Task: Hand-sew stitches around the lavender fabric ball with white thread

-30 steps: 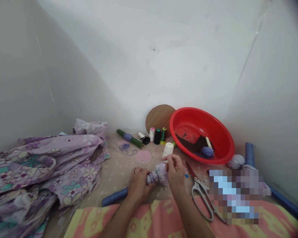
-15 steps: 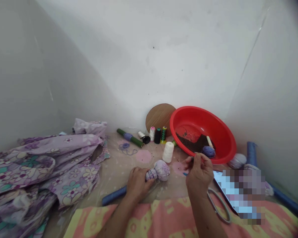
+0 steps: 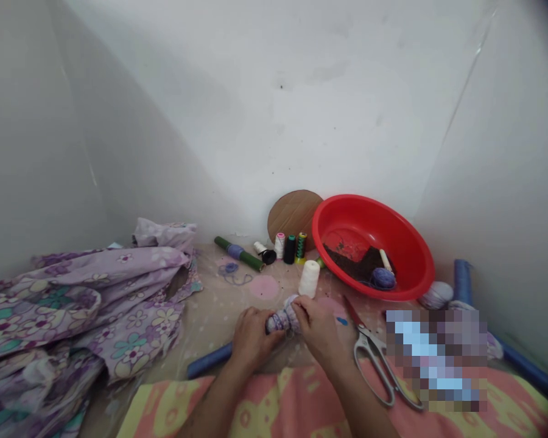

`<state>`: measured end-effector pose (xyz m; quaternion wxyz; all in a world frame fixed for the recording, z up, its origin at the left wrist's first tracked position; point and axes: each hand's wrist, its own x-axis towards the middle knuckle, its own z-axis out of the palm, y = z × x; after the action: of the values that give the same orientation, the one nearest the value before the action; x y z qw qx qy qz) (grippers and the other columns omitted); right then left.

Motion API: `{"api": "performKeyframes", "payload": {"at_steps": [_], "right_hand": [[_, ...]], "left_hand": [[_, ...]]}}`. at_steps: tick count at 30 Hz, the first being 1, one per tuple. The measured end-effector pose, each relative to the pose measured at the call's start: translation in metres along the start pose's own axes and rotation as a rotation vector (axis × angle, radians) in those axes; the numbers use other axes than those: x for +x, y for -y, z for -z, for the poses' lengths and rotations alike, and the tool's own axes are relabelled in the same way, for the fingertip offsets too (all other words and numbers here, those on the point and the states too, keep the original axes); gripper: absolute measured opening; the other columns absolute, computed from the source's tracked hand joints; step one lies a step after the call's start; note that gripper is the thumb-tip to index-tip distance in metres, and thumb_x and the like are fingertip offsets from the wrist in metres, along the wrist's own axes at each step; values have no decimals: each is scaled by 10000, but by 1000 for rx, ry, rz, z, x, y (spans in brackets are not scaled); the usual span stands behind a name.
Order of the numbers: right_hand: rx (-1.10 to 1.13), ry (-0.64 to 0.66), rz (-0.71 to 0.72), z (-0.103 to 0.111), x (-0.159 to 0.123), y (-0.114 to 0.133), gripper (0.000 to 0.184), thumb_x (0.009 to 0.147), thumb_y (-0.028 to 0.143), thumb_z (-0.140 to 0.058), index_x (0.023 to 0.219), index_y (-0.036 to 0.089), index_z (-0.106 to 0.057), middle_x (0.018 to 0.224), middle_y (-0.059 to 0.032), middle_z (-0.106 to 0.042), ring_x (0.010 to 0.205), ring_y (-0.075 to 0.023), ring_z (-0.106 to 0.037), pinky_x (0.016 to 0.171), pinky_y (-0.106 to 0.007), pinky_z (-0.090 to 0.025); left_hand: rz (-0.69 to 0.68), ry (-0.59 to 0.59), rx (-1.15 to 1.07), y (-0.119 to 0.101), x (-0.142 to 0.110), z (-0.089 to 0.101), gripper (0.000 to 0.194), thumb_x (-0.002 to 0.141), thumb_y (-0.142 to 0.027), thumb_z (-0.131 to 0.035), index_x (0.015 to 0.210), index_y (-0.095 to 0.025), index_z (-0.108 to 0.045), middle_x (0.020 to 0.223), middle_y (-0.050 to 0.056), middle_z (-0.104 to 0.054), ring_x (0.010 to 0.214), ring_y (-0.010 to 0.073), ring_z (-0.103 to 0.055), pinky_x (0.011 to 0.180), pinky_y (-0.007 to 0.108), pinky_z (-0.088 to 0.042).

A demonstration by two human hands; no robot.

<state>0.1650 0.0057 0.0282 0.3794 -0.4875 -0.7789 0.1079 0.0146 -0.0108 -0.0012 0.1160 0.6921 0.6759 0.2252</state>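
Dotted plastic sheet [image 3: 214,322], white walls [image 3: 274,109]

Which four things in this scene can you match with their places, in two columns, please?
Things:
1. scissors
2. white thread cone
3. ball of blue yarn
4. wrapped floral cloth bundle

Places:
A. held between the left hand and the right hand
B. inside the red plastic basin
C. lying to the right of the right hand
D. standing upright just beyond the hands

Pairs: 1-C, 2-D, 3-B, 4-A
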Motion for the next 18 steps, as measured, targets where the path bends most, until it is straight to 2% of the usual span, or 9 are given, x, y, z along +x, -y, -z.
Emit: {"api": "performKeyframes", "payload": {"at_steps": [5, 10, 12, 14, 18], "right_hand": [[-414, 175, 48, -6, 0, 3, 212, 768, 156, -399, 839, 200, -594, 783, -42, -608, 741, -160, -530, 627, -238, -322], [-585, 253, 91, -17, 8, 0, 203, 755, 101, -419, 767, 179, -607, 753, -61, -610, 702, -155, -528, 580, -237, -311], [-555, 220, 131, -19, 10, -4, 203, 751, 88, -421, 717, 172, -603, 735, -59, -611, 689, -152, -529, 575, -236, -316], [-471, 135, 137, -18, 10, -9, 206, 765, 111, -418, 684, 174, -597, 707, -47, -610, 668, -146, -531, 572, -233, -320], [-224, -164, 91, -10, 8, -19, 213, 792, 219, -420, 676, 179, -594, 665, -26, -598, 633, -132, -521, 588, -228, -332]], "left_hand": [[-29, -36, -1, 4, 0, -4, 410, 648, -466, -507, 1004, -275, -577, 878, 33, -580, 876, 194, -478, 751, 255, -314], [-8, -13, -14, 2, 1, -2, 406, 651, -460, -502, 997, -265, -584, 875, 42, -578, 869, 200, -478, 749, 262, -311], [-6, -13, -11, 2, 0, -2, 406, 650, -472, -500, 989, -265, -587, 868, 43, -574, 862, 199, -480, 740, 261, -313], [-8, -12, -4, 2, 0, -2, 417, 652, -481, -495, 995, -262, -584, 867, 42, -572, 867, 198, -479, 740, 258, -312], [-18, -24, -5, 5, 1, -5, 436, 640, -494, -508, 1004, -266, -580, 876, 35, -577, 869, 196, -479, 745, 257, -310]]}}
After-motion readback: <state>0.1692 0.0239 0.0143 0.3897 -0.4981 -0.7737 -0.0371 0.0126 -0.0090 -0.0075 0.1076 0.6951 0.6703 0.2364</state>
